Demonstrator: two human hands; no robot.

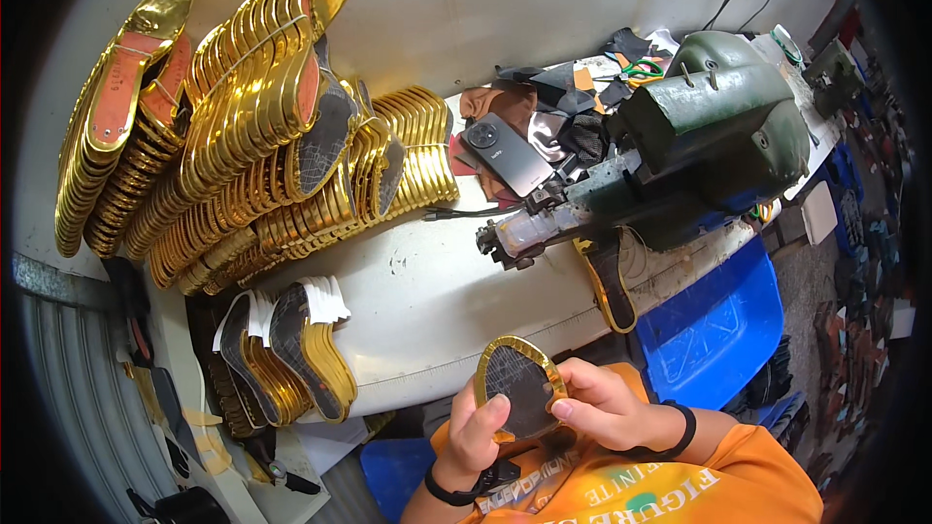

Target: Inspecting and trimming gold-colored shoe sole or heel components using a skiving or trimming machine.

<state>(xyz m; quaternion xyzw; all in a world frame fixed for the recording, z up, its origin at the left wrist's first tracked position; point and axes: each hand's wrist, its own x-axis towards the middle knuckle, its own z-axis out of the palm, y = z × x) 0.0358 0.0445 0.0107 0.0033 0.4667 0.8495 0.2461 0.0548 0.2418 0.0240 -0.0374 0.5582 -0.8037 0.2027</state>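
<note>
Both my hands hold one gold-edged shoe insole (520, 383) with a dark patterned face, close to my chest. My left hand (474, 432) grips its lower left edge, thumb on the dark face. My right hand (599, 401) pinches its right edge. A black band sits on each wrist. The insole's lower part is hidden behind my fingers.
Large stacks of gold insoles (243, 136) lean on the white table (427, 291) at left; a smaller upright batch (286, 354) stands at its front edge. A green machine (699, 136) sits at right with an insole (610, 281) hanging under it. A dark phone (507, 155) lies behind. A blue bin (714, 330) is below.
</note>
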